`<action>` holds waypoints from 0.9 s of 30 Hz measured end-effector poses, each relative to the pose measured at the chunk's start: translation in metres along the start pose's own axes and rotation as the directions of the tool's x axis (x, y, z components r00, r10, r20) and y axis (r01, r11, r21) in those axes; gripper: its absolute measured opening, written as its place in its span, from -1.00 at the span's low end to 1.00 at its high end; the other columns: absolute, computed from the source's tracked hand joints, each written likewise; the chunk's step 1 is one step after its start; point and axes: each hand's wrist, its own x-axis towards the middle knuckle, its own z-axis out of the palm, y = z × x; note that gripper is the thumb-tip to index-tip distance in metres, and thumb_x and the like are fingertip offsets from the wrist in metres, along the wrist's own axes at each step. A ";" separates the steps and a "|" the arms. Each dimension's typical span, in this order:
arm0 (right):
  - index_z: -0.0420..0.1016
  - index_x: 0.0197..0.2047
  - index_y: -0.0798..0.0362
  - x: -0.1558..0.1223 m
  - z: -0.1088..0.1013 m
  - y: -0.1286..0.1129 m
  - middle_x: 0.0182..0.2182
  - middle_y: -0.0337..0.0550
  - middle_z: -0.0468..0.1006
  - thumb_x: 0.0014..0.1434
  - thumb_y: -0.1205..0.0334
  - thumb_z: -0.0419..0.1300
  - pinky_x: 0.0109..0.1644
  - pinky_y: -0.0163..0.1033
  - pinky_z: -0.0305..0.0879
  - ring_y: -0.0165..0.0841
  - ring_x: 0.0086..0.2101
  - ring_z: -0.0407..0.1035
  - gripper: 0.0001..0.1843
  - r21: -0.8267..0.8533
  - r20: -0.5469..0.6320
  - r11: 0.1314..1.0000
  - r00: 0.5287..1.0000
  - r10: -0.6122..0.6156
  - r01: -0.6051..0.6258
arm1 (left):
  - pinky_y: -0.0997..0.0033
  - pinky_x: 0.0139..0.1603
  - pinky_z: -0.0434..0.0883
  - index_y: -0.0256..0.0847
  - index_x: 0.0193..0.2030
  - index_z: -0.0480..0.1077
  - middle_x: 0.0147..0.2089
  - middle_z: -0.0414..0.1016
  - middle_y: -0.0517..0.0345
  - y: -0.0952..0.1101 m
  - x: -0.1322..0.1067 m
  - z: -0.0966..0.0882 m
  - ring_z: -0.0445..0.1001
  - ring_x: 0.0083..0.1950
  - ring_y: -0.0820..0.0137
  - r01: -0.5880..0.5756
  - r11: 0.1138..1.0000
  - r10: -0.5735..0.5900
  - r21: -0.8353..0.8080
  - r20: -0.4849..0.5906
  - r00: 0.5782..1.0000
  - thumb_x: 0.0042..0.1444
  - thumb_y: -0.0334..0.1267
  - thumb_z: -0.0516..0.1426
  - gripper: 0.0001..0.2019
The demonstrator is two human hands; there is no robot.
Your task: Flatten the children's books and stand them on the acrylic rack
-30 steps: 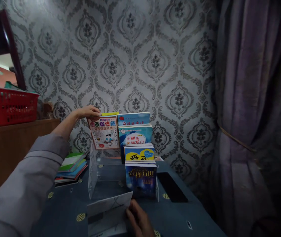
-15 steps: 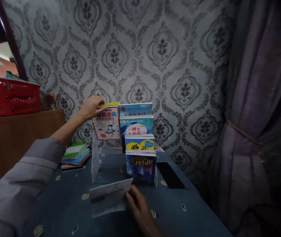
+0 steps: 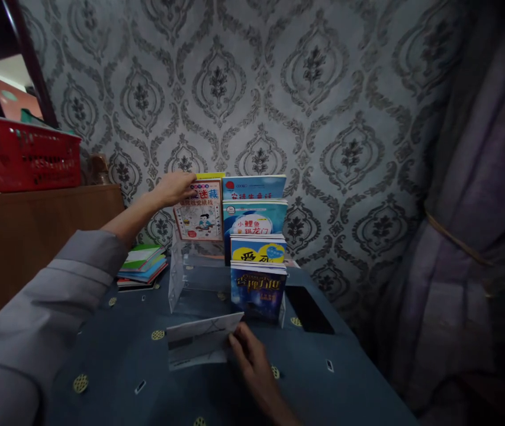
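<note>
My left hand reaches to the back left of a clear tiered stand. Its fingers close over the upper left corner of a white picture book with a red border, which stands upright on the top tier. A yellow book edge shows behind it. Low in front of the stand, my right hand grips the right end of a pale, folded-looking panel; its material is unclear. Blue books, a yellow book and a dark blue book fill the stand's right side in steps.
A stack of thin books lies left of the stand. On the right is a flat black object. A red basket sits on a brown cabinet. A curtain hangs right of the blue-covered table.
The view has shifted slightly, so most things sit a little further right and higher. Both hands keep their places on the picture book and the pale panel.
</note>
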 end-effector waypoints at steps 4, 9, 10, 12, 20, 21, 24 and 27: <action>0.53 -0.10 0.04 0.002 -0.002 -0.005 -0.24 -0.11 0.58 0.30 -0.11 0.13 -0.11 -0.25 0.37 -0.23 -0.19 0.45 -0.60 0.017 0.057 1.000 0.998 -0.015 0.014 | 0.23 -0.04 0.29 -0.26 0.01 0.37 0.00 0.51 -0.12 0.005 -0.005 0.002 0.43 0.02 0.11 -0.016 1.000 0.016 0.009 -0.070 0.997 0.27 -0.15 0.13 -0.74; 0.52 -0.12 0.05 0.003 -0.001 -0.009 -0.24 -0.12 0.57 0.33 -0.08 0.11 -0.12 -0.27 0.36 -0.28 -0.24 0.43 -0.63 0.010 0.070 1.000 0.997 -0.030 0.030 | 0.13 0.06 0.30 -0.28 0.10 0.32 0.08 0.44 -0.18 0.011 -0.017 0.001 0.37 0.12 0.04 0.022 0.999 -0.013 0.046 -0.197 0.980 0.24 -0.21 0.16 -0.67; 0.53 -0.13 0.05 0.004 -0.001 -0.009 -0.25 -0.12 0.57 0.33 -0.08 0.11 -0.14 -0.27 0.35 -0.27 -0.24 0.43 -0.63 0.009 0.064 0.999 0.997 -0.032 0.031 | 0.10 0.08 0.30 -0.28 0.12 0.31 0.10 0.42 -0.20 0.013 -0.021 0.001 0.35 0.14 0.02 0.037 0.998 -0.026 0.042 -0.227 0.974 0.24 -0.23 0.16 -0.65; 0.53 -0.15 0.05 0.005 0.000 -0.009 -0.25 -0.12 0.57 0.33 -0.07 0.11 -0.15 -0.27 0.35 -0.27 -0.24 0.43 -0.64 0.019 0.056 0.999 0.998 -0.039 0.038 | 0.06 0.10 0.31 -0.27 0.14 0.29 0.13 0.38 -0.22 0.016 -0.035 0.003 0.32 0.17 0.00 0.057 0.998 -0.053 0.003 -0.278 0.959 0.23 -0.26 0.16 -0.63; 0.54 -0.18 0.04 0.014 0.003 -0.005 -0.27 -0.10 0.58 0.27 -0.13 0.17 -0.17 -0.25 0.40 -0.26 -0.28 0.43 -0.62 0.036 0.034 0.999 0.999 -0.022 0.021 | 0.17 0.10 0.39 -0.16 0.09 0.31 0.04 0.39 -0.04 0.014 -0.097 0.045 0.39 0.12 0.12 0.075 0.967 -0.123 -0.245 -0.188 0.975 0.26 -0.28 0.09 -0.73; 0.54 -0.20 0.03 0.015 0.004 -0.004 -0.27 -0.10 0.58 0.27 -0.14 0.17 -0.18 -0.25 0.40 -0.26 -0.28 0.43 -0.61 0.038 0.035 0.999 0.999 -0.021 0.020 | 0.17 0.09 0.40 -0.16 0.09 0.30 0.04 0.39 -0.03 0.010 -0.097 0.048 0.39 0.11 0.13 0.098 0.959 -0.150 -0.265 -0.184 0.971 0.26 -0.30 0.09 -0.73; 0.53 -0.21 0.04 0.018 0.005 0.001 -0.29 -0.10 0.58 0.26 -0.17 0.16 -0.18 -0.25 0.41 -0.26 -0.29 0.44 -0.58 0.051 0.038 0.998 0.999 -0.027 0.025 | 0.15 0.13 0.37 -0.17 0.13 0.27 0.05 0.38 -0.04 -0.002 -0.086 0.048 0.37 0.12 0.13 0.145 0.943 -0.225 -0.299 -0.252 0.941 0.25 -0.32 0.08 -0.69; 0.52 -0.21 0.04 0.020 0.006 0.007 -0.29 -0.08 0.58 0.25 -0.19 0.16 -0.16 -0.23 0.42 -0.24 -0.28 0.46 -0.57 0.064 0.014 0.997 0.999 -0.037 0.036 | 0.12 0.19 0.31 -0.20 0.16 0.26 0.10 0.37 -0.10 -0.007 -0.069 0.037 0.32 0.16 0.10 0.116 0.961 -0.198 -0.252 -0.328 0.924 0.26 -0.29 0.09 -0.66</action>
